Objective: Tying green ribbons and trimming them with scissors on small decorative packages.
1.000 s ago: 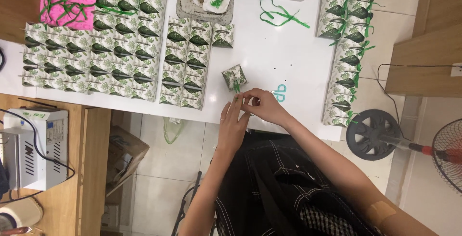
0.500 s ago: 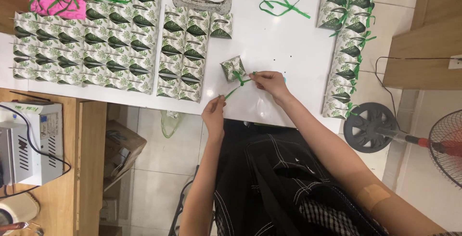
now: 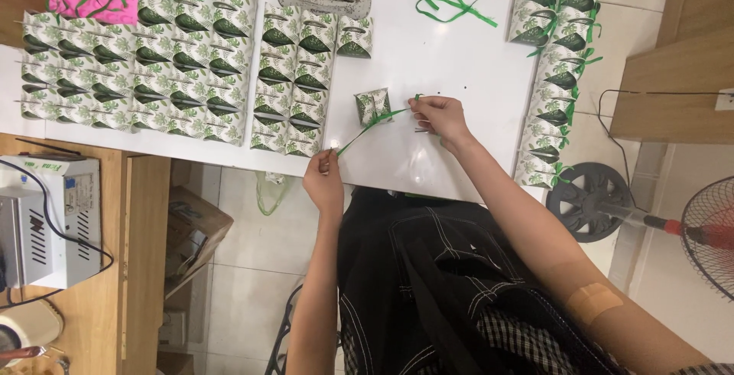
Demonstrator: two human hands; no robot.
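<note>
Head view, hands (image 3: 324,184) (image 3: 438,117) stretching ribbon (image 3: 375,124), box (image 3: 372,105)

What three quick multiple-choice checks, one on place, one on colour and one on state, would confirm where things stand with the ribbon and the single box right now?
1. Where does the small leaf-print box stand?
A. on the white table, apart from the rows
B. on the floor
C. on the pink sheet

2. What colour is the ribbon between the hands?
A. red
B. green
C. white

3. How is the ribbon held?
A. lying slack
B. wound on a spool
C. stretched between both hands

Answers:
1 A: it sits alone, right of the rows of boxes.
2 B: a green strip.
3 C: the left hand pinches one end, the right hand the other, and it runs straight past the box.
</note>
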